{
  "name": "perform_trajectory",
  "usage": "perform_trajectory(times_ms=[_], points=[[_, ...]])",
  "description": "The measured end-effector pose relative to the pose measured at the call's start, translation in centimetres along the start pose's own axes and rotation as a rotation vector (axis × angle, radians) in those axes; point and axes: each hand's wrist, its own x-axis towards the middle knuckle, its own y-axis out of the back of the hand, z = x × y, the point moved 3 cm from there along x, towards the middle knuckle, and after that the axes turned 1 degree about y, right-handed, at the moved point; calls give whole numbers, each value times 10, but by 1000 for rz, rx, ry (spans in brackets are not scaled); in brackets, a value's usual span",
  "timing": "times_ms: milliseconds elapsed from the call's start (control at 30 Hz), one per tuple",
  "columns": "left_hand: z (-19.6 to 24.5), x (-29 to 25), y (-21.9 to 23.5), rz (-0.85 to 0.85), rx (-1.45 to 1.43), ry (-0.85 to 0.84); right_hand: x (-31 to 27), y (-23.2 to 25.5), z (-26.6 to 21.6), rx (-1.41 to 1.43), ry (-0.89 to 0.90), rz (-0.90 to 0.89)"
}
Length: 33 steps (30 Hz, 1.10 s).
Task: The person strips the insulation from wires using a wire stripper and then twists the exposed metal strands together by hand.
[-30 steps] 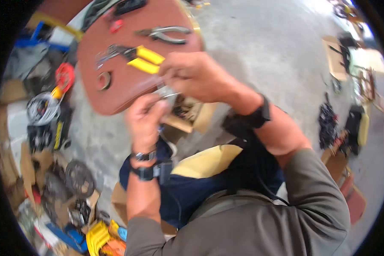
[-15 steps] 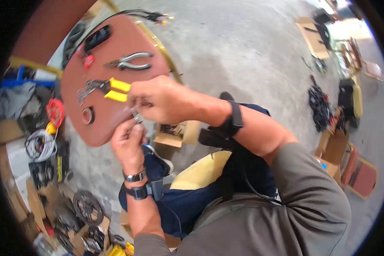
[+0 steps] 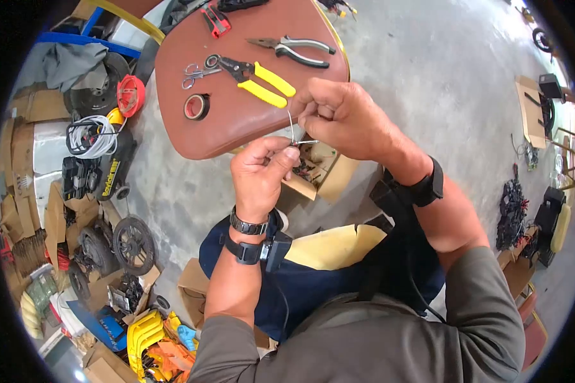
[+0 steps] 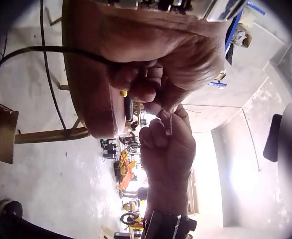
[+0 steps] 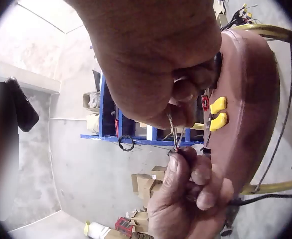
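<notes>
Thin wires (image 5: 171, 127) run between the two hands. My left hand (image 3: 260, 173) pinches their lower end between thumb and forefinger, where a small dark piece shows in the right wrist view. Up and to the right, my right hand (image 3: 346, 121) has its fingers curled, with thumb and forefinger pinching a strand (image 5: 170, 118) in the right wrist view. Just beyond the hands, yellow-handled strippers (image 3: 265, 84) lie on a brown padded seat (image 3: 236, 134). Grey-black pliers (image 3: 300, 51), scissors (image 3: 195, 75), a roll of tape (image 3: 197, 106) and a red cutter (image 3: 216, 22) lie there too.
An open cardboard box (image 3: 336, 182) stands on the floor below the hands. At the left are a coiled white cable (image 3: 89, 137), wheels (image 3: 134, 246) and cardboard. Yellow plastic parts (image 3: 144, 338) lie at the lower left.
The head view has shifted, so the seat and tools appear farther right than half a second ago. The hands remain close together, and the wires between them show more clearly.
</notes>
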Motion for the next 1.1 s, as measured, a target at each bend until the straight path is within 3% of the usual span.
perform_trajectory(times_ms=[133,200,467,567,667,767,967,1067,1100], points=[[1,2,3,65,113,59,-3,-1,-1,178,22,4],[1,0,2,51,25,37,-6,1,-8,132,35,-72],[2,1,2,-15,63,-15,0,-1,1,66,1,-34],[1,0,3,35,64,50,-4,1,-11,38,-69,-82],[-1,-1,3,67,70,79,-7,-5,-10,48,59,-74],[1,-1,3,43,39,37,-2,1,-1,171,-84,-89],[3,-1,2,12,43,12,-3,0,-5,177,-77,-77],[5,-1,2,39,118,60,-8,0,-14,60,54,-114],[4,-1,2,43,103,52,-7,-1,-13,94,26,-109]])
